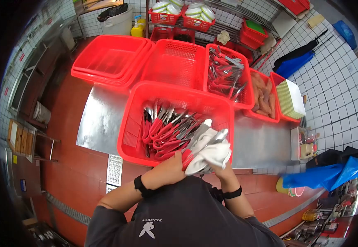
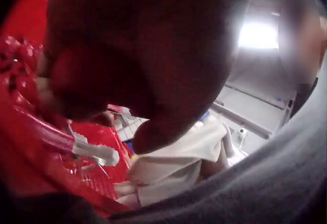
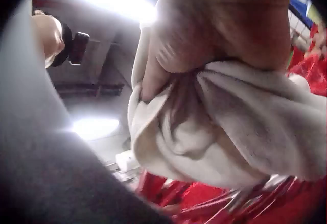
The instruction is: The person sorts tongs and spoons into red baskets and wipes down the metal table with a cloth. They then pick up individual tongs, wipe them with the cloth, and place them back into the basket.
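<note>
In the head view my left hand (image 1: 170,169) grips the red handles of a pair of tongs (image 1: 186,158) over the near rim of a large red basket (image 1: 175,88). My right hand (image 1: 221,171) holds a white cloth (image 1: 214,157) bunched around the metal end of the tongs. Folds of that cloth (image 3: 204,127) hide most of the right fingers in the right wrist view. Inside the basket lies a heap of red-handled tongs (image 1: 166,136). The left wrist view is dark, with the left hand (image 2: 143,50) above the cloth (image 2: 179,168).
Behind the basket stand stacked red trays (image 1: 109,57), a perforated red basket (image 1: 174,61) and another basket of tongs (image 1: 228,74). To the right are a red bin of brownish items (image 1: 264,96) and pale green-edged trays (image 1: 290,101). All stand on a steel table (image 1: 100,119).
</note>
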Demonstrator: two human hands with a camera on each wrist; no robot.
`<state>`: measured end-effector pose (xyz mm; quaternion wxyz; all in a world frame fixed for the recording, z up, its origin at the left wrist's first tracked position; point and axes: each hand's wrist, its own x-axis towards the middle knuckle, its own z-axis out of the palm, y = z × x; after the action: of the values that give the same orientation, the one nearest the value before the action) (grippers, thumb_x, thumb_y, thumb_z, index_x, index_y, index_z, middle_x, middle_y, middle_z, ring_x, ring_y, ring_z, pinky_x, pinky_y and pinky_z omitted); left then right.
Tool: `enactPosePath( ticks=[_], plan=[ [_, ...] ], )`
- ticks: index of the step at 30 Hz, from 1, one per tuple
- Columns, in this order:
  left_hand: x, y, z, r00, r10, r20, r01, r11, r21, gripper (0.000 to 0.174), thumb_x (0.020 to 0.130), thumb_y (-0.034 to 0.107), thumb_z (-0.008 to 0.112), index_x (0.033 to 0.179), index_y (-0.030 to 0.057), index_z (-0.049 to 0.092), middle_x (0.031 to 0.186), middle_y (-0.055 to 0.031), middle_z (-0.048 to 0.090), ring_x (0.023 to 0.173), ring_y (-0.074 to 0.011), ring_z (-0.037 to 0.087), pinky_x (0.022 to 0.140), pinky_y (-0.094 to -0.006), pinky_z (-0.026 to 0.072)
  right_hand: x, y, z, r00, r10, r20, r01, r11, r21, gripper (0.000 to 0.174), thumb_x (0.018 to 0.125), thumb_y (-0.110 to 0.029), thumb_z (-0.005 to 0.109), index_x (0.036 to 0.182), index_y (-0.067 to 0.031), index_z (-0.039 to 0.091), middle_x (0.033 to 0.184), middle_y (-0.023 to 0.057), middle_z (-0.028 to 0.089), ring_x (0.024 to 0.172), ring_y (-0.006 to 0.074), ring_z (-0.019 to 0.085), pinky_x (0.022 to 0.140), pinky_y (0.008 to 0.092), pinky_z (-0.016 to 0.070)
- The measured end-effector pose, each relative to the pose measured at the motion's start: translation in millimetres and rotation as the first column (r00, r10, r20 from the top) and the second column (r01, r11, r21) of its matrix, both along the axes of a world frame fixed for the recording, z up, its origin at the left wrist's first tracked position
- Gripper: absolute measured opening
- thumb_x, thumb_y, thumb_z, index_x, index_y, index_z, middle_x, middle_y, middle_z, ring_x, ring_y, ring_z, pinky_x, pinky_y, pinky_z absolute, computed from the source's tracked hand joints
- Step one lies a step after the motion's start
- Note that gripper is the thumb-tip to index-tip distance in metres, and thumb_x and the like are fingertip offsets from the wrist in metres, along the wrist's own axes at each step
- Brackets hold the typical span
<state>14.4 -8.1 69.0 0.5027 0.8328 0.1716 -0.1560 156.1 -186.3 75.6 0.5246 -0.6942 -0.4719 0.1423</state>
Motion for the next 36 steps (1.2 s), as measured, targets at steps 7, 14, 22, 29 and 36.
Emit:
enactPosePath(
  ticks=[7,14,22,29,36],
  plan=[
    [1.2,22.5,28.6,0.996,-0.003,0.086,-0.003,0.998,0.069,0.064,0.074,0.023,0.073,0.124,-0.0031,0.042,0.106,-0.0298,0.063,0.103,-0.0433,0.062,0.085,-0.0474,0.0499,18.8,-31.9,-22.8,0.524,-0.094,-0.847,0.423,0.892,0.163,0.052,0.085,-0.001,0.060,0.135,-0.0010,0.045,0.126,0.0137,0.057,0.116,0.0278,0.058,0.100,0.0426,0.0491],
    [-23.7,31.9,22.2,0.959,0.128,0.252,-0.132,0.991,0.001,0.064,0.071,0.016,0.071,0.128,0.0016,0.045,0.110,-0.0271,0.063,0.106,-0.0422,0.062,0.089,-0.0452,0.0500,43.1,-65.9,-58.5,0.532,-0.279,-0.800,0.444,0.896,-0.017,0.050,0.091,-0.006,0.053,0.138,0.0033,0.041,0.135,0.0192,0.054,0.122,0.0323,0.056,0.104,0.0473,0.0467],
    [-0.8,-7.9,29.9,0.954,-0.132,0.271,0.156,0.986,-0.067,0.067,0.073,0.015,0.071,0.131,-0.0016,0.043,0.107,-0.0292,0.062,0.101,-0.0430,0.062,0.086,-0.0467,0.0501,2.5,-19.6,-35.0,0.823,-0.166,-0.543,0.082,0.981,-0.176,0.043,0.083,-0.006,0.072,0.124,-0.0009,0.061,0.126,0.0074,0.062,0.117,0.0185,0.057,0.101,0.0328,0.0466],
    [-0.3,5.4,29.0,0.949,-0.194,0.250,0.193,0.981,0.030,0.067,0.072,0.017,0.072,0.131,-0.0024,0.046,0.113,-0.0261,0.061,0.106,-0.0417,0.061,0.089,-0.0447,0.0497,25.6,-37.6,-32.9,0.471,-0.221,-0.854,0.547,0.833,0.086,0.052,0.085,0.003,0.061,0.135,-0.0037,0.045,0.125,0.0130,0.058,0.117,0.0292,0.058,0.103,0.0435,0.0475],
    [-14.3,10.2,15.6,0.956,-0.107,0.275,0.092,0.994,0.066,0.060,0.072,0.020,0.077,0.124,0.0025,0.052,0.108,-0.0206,0.065,0.101,-0.0373,0.065,0.084,-0.0422,0.0518,19.4,-43.6,-13.1,0.639,-0.176,-0.749,0.487,0.846,0.217,0.067,0.077,0.008,0.061,0.140,-0.0028,0.042,0.130,0.0128,0.056,0.119,0.0269,0.056,0.105,0.0394,0.0439]
  ],
)
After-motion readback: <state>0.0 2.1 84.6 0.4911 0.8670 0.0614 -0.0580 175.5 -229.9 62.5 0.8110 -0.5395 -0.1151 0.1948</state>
